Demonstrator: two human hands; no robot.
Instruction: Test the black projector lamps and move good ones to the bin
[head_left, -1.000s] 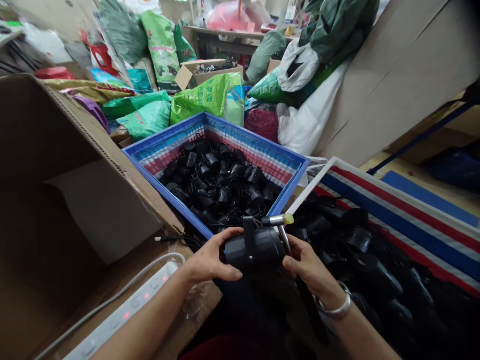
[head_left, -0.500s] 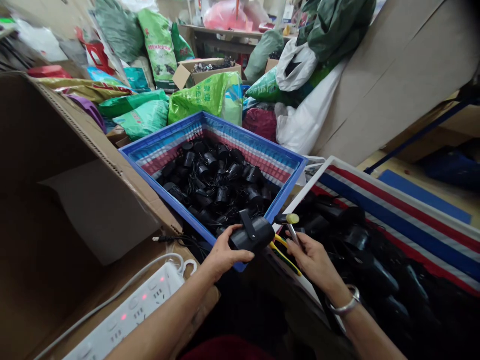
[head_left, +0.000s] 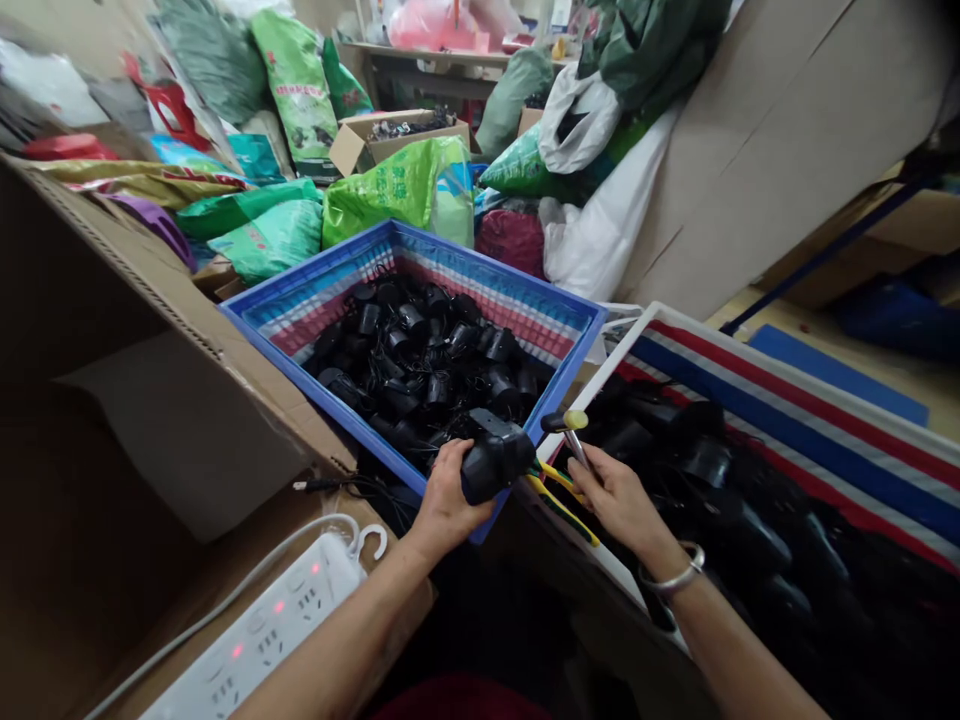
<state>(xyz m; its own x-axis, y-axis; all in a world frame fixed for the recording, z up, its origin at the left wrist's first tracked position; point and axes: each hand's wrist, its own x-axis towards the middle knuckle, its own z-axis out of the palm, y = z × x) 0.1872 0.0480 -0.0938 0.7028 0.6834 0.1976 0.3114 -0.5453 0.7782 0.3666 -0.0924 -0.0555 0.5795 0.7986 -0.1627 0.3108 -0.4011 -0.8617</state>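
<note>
My left hand is closed around a black cylindrical lamp housing with a bracket, held over the near corner of the blue crate. In my right hand is a small hammer with a metal handle, a dark face and a yellow face. The hammer head points up, apart from the housing. Between my hands, yellow-and-green-handled pliers lie at the rim of the white crate. Several black housings with cords fill part of the blue crate.
An open cardboard box stands at the left, with a white power strip and a black plug near it. More black housings lie in the white crate at right. Stuffed sacks crowd the back.
The housing has left the right hand's side; my left hand has turned it and tilted it. My right hand with the hammer has moved apart from it. The pliers have come into view.
</note>
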